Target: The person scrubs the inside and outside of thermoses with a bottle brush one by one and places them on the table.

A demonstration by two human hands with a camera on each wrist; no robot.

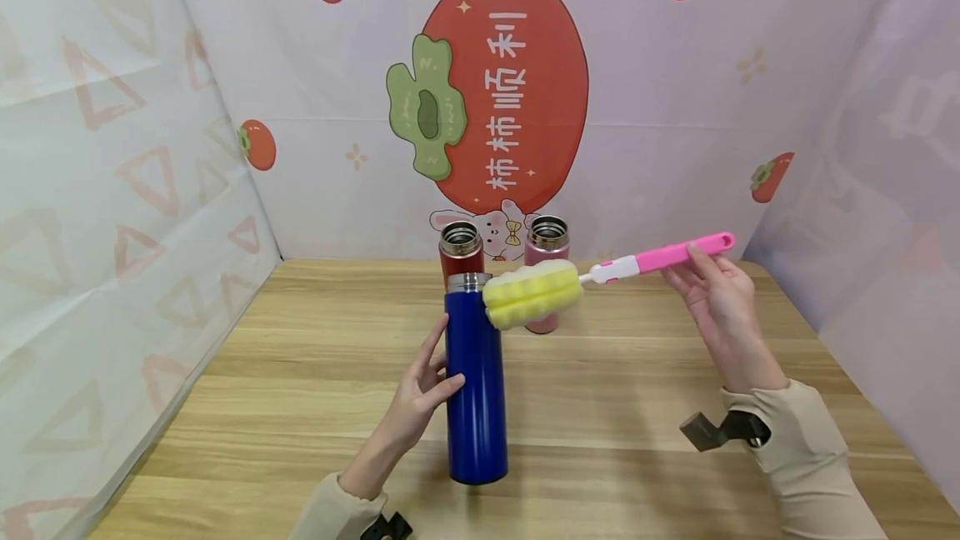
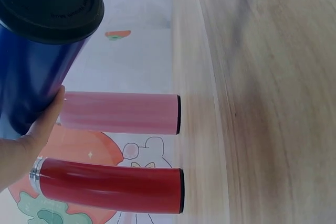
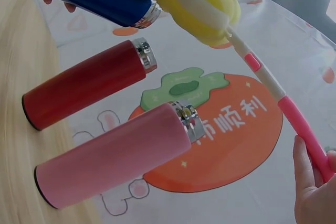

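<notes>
My left hand (image 1: pixel 418 397) grips a blue thermos flask (image 1: pixel 477 407) around its side. The flask stands upright and uncapped, and the left wrist view shows its black base (image 2: pixel 52 6) raised off the table. A bottle brush (image 1: pixel 663 257) with a pink and white handle is held by its handle end in my right hand (image 1: pixel 723 307). Its yellow and white sponge head (image 1: pixel 534 294) points left, close beside the blue flask's steel mouth (image 3: pixel 148 15). Whether sponge and rim touch, I cannot tell.
Behind the blue flask, a red thermos flask (image 3: pixel 86 85) and a pink thermos flask (image 3: pixel 115 156) stand uncapped on the wooden table (image 1: pixel 315 390). A printed cloth backdrop (image 1: pixel 637 148) rises behind the table, with cloth walls at both sides.
</notes>
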